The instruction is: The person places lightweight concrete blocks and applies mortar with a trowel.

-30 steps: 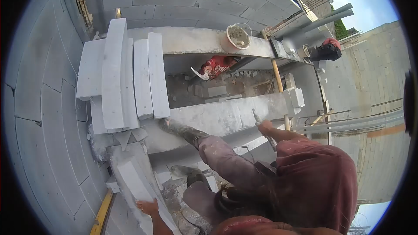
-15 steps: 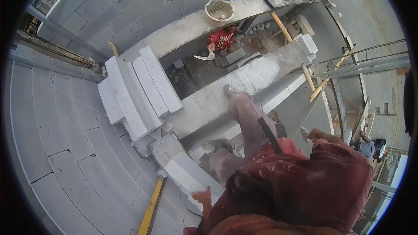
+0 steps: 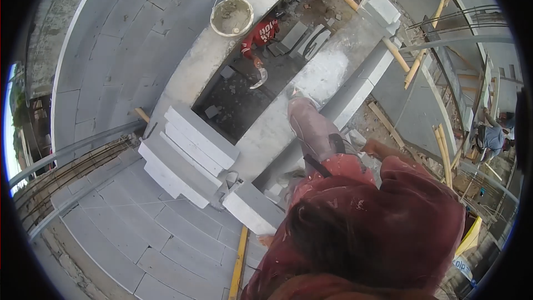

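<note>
Pale block [image 3: 252,206] lies beside the stacked blocks [image 3: 191,153], the left hand [image 3: 266,240] at its lower edge, grip hidden. The right hand [image 3: 371,147] is out sideways, grip unclear. Across the opening, a bucket [image 3: 232,16] sits on a ledge [image 3: 191,72].

Block [image 3: 256,206] | pale, long, straight-edged | lying at an angle | near stacked blocks [image 3: 191,153]

The right arm reaches outward from the torso [image 3: 372,216], its bare forearm [image 3: 391,154] ending in the right hand [image 3: 370,146], whose finger pose is indistinct. The left hand [image 3: 267,240] lies lower and to the left, only a small part visible; its grip cannot be determined.
</note>
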Demonstrator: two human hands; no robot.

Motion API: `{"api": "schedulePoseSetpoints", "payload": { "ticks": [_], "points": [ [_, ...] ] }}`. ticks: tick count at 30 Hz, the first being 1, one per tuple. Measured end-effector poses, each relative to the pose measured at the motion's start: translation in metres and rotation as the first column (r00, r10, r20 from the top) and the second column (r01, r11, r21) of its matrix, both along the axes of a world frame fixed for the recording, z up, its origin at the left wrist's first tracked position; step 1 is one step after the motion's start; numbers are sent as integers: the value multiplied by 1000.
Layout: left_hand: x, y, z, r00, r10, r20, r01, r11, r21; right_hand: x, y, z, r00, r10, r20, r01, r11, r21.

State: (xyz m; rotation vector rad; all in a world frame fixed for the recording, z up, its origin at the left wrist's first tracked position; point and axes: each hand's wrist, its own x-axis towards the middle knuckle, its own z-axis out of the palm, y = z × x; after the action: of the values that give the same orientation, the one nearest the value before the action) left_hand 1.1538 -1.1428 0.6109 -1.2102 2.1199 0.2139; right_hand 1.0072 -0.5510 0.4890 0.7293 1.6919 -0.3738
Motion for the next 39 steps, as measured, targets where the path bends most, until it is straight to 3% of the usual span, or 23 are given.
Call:
{"api": "schedulePoseSetpoints", "payload": {
  "ticks": [2, 4, 6, 8, 10, 13, 15, 16, 20, 22, 24, 25, 29, 31, 32, 34, 36, 39],
  "points": [
    [-63, 24, 12, 997, -72, -41, 72, 997, 6, -60, 23, 19, 995, -73, -71, 68, 996, -62],
    [-119, 43, 20, 986, -137, -93, 139, 990, 15, -113, 57, 21, 992, -91, -92, 91, 996, 2],
    [-150, 60, 44, 976, -182, -118, 186, 982, 23, -134, 124, -37, 912, 322, -254, -357, 928, -105],
    [-175, 75, 55, 962, -224, -158, 233, 972, 39, -197, 131, 55, 901, 109, -420, -81, 993, 86],
    [-208, 83, 61, 945, -271, -182, 284, 957, 50, -224, 152, 89, 850, -125, -512, 181, 982, 61],
    [-278, 85, 57, 926, -245, -288, 288, 951, 116, -247, 164, 154, 734, -213, -645, 290, 957, 14],
    [-311, 91, 47, 879, -398, -263, 416, 909, 16, -239, 167, 174, 679, -279, -679, 365, 931, -18],
    [-331, 107, 49, 878, -391, -277, 411, 911, 18, -238, 167, 187, 634, -328, -700, 416, 908, -48],
    [-374, 107, 56, 802, -499, -328, 526, 850, -6, -200, 144, 223, 672, -230, -704, 376, 925, 57],
    [-407, 131, 59, 802, -496, -333, 533, 846, 24, -176, 126, 236, 703, -426, -570, 517, 856, -2],
    [-430, 149, 77, 800, -497, -336, 536, 844, 30, -131, 122, 200, 685, -488, -540, 546, 835, -62],
    [-439, 157, 83, 816, -510, -272, 539, 841, 41, -122, 113, 208, 653, -538, -533, 573, 811, -117],
    [-467, 181, 87, 836, -530, -139, 539, 842, 26, -62, 125, 124, 697, -616, -366, 645, 762, -55],
    [-478, 195, 71, 852, -512, -109, 516, 856, 17, 10, 77, 74, 802, -575, -160, 583, 812, 1],
    [-483, 197, 53, 868, -492, -68, 490, 870, -52, 11, 103, 40, 837, -544, -58, 546, 837, 20],
    [-498, 218, 46, 883, -468, -34, 459, 877, -142, 30, 139, -34, 857, -508, -91, 508, 861, -20],
    [-522, 258, 58, 881, -468, 66, 471, 857, -211, 5, 163, -55, 888, -433, -155, 426, 901, -80],
    [-553, 305, 77, 863, -503, 44, 500, 838, -218, 6, 262, -36, 914, -334, -230, 302, 939, -165]
  ]
}}
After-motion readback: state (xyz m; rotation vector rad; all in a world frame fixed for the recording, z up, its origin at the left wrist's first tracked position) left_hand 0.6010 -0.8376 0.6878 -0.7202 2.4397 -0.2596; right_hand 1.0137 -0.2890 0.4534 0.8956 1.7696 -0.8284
